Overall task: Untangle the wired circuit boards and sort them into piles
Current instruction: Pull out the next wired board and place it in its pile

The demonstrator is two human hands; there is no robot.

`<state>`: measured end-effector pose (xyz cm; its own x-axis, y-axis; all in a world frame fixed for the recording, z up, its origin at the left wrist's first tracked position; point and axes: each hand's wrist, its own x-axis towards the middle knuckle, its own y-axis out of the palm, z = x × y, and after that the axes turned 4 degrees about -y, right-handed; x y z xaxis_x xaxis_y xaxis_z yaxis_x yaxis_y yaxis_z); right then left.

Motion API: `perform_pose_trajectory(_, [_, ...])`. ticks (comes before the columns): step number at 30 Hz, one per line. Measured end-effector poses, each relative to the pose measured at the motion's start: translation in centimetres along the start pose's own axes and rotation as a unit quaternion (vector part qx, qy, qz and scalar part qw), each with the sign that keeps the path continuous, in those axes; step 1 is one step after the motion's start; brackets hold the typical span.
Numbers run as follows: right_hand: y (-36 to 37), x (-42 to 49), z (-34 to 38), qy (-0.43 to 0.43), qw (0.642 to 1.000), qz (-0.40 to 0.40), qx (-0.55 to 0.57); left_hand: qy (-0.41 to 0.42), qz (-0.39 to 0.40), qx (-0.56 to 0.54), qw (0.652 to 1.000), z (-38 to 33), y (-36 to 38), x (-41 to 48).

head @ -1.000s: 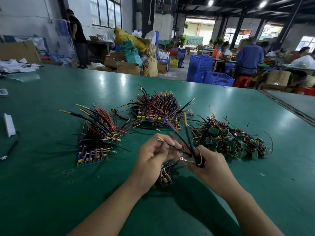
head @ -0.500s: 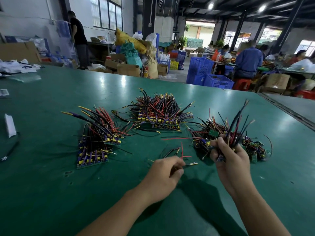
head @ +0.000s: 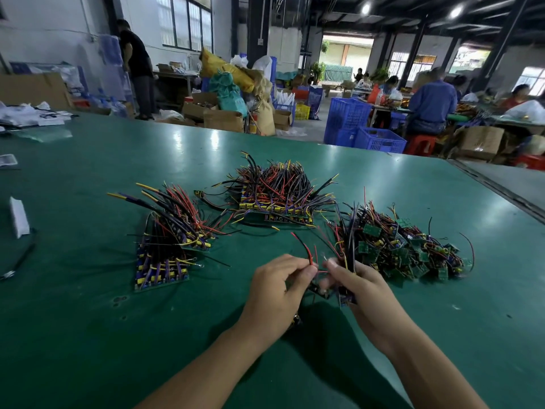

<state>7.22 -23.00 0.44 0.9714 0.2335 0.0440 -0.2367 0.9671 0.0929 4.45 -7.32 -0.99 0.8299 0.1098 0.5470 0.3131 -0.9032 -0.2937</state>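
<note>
**Fresh bunch brought in for untangling**

The right hand [head: 365,290] has carried a bunch of wired boards [head: 346,295] from the tangled heap [head: 407,249] to the near middle of the table [head: 88,335], its grip wrapped round them. The left hand [head: 275,293] pinches a red wire [head: 306,249], so pulling apart can likely begin.

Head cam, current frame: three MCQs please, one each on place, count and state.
1. The tangled heap lies where? A. left of both hands B. beyond the right hand C. on the floor
2. Piles of wired boards on the table? A. two B. five C. three
3. The left hand is: A. pinching a red wire B. flat on the table C. empty, fisted
Answers: 1 B, it sits just past the right knuckles; 2 C, left pile, middle pile and the heap; 3 A, fingertips close on the wire.
</note>
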Motion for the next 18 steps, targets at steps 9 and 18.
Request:
perform_pose_trajectory(9, [0.9, -0.5, -0.7, -0.075, 0.991, 0.075, -0.077, -0.138, 0.008, -0.076, 0.987, 0.6, 0.0, 0.2])
perform_pose_trajectory(18, [1.0, -0.4, -1.0, -0.104, 0.962, 0.093, -0.234, -0.245, 0.075, -0.191, 0.948, -1.0, 0.2, 0.2])
